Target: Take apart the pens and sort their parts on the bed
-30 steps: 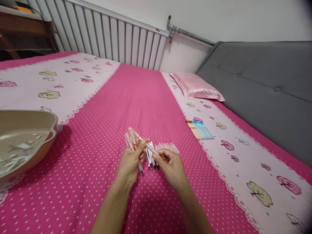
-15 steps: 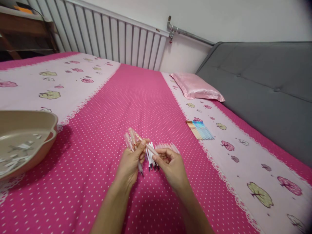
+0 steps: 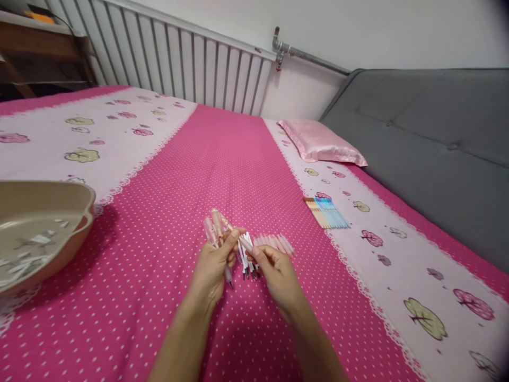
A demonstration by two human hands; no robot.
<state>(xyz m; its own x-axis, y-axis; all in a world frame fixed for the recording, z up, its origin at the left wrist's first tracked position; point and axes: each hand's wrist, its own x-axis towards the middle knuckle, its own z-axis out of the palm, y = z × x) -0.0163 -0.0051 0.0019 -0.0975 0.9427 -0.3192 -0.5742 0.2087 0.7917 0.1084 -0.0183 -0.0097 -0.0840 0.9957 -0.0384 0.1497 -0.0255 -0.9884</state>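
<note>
My left hand (image 3: 212, 265) is closed around several pale pink, see-through pens (image 3: 215, 225), which stick out above and below the fist. One pen (image 3: 245, 244) slants out of it to the right, and the fingertips of my right hand (image 3: 278, 273) pinch its near end. Below that pen lies a bunch of white pen refills (image 3: 244, 265) with dark tips, partly covered by my right fingers. Just beyond my right hand, a row of pink pens (image 3: 280, 243) rests on the bedspread.
Blue and orange pens (image 3: 328, 214) lie side by side to the right. A beige basin (image 3: 81, 193) with small white and grey pieces stands at left. The pink dotted bedspread (image 3: 222, 154) reaches a radiator (image 3: 199, 63). A pink pillow (image 3: 320, 142) lies by the grey headboard (image 3: 429, 116).
My right hand has shifted slightly left along the pen, closer to my left hand, showing more of the pink row. My left hand keeps its hold and has hardly moved.
</note>
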